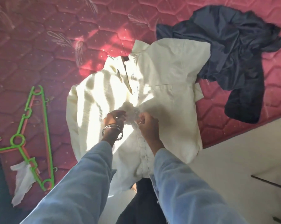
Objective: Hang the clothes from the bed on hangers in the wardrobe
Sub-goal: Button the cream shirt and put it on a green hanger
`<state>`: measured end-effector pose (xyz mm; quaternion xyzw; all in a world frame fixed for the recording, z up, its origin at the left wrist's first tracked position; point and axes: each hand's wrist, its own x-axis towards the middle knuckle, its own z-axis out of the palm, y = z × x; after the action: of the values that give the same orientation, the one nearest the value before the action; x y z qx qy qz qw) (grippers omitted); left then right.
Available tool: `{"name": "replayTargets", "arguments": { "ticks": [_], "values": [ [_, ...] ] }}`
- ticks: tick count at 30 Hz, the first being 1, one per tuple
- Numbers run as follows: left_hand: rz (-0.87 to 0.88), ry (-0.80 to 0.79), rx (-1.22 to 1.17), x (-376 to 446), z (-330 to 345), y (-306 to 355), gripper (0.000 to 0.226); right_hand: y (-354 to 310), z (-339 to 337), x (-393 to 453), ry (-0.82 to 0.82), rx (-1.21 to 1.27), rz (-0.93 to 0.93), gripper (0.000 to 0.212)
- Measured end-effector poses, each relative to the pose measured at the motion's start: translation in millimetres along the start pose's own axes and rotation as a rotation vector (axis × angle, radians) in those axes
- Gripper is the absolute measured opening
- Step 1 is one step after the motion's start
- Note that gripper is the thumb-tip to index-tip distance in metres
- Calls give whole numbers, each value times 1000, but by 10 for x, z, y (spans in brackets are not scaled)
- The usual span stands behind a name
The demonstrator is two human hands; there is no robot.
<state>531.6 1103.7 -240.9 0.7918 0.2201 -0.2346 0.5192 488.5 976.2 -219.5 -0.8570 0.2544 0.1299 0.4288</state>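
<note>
Dead centre on the pink quilted mattress [39,50] lies a cream button-up shirt [165,75], front side up, collar pointing toward twelve o'clock and hem running down to six, where it spills off the bed edge toward the person. Both hands are working right on the button placket, just below the middle of the shirt. Left hand [115,118], fingers curled, pinches the fabric on its side of the placket; silver bangles [112,131] ring that wrist. Right hand [147,125], fingers curled too, pinches the opposite edge of the placket, the two hands nearly touching. Which button they have between them is too small to tell. Light blue sleeves [81,183] reach in from the six o'clock edge.

Up at one to two o'clock from the shirt, a dark navy garment [233,50] sits crumpled in a heap, its near edge tucked against the shirt's shoulder and partly under it. Over at nine o'clock, well apart from the shirt, a green hanger [46,126] lies flat on the mattress, stacked on an orange-pink hanger [39,101] that peeks out beneath it. Touching the lower end of those hangers, at about eight o'clock, a scrap of white cloth [22,180] hangs off the mattress edge. Stripes of sunlight fall across the shirt's left half and the mattress above it. Pale floor [233,151] shows at four o'clock.
</note>
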Motion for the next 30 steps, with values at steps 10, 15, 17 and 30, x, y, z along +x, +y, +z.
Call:
{"name": "replayTargets", "arguments": {
  "ticks": [10, 15, 17, 30],
  "values": [
    [-17, 93, 42, 240, 186, -115, 18, 166, 422, 389, 155, -257, -35, 37],
    [-19, 231, -60, 363, 274, 257, 12, 71, 238, 589, 214, 89, -119, 19],
    [-72, 289, -91, 505, 282, 345, 22, -22, 204, 766, 217, 127, -163, 15],
    [-83, 139, 168, 867, 402, 564, 36, -130, 129, 1149, 228, 101, -60, 11]
  ]
}}
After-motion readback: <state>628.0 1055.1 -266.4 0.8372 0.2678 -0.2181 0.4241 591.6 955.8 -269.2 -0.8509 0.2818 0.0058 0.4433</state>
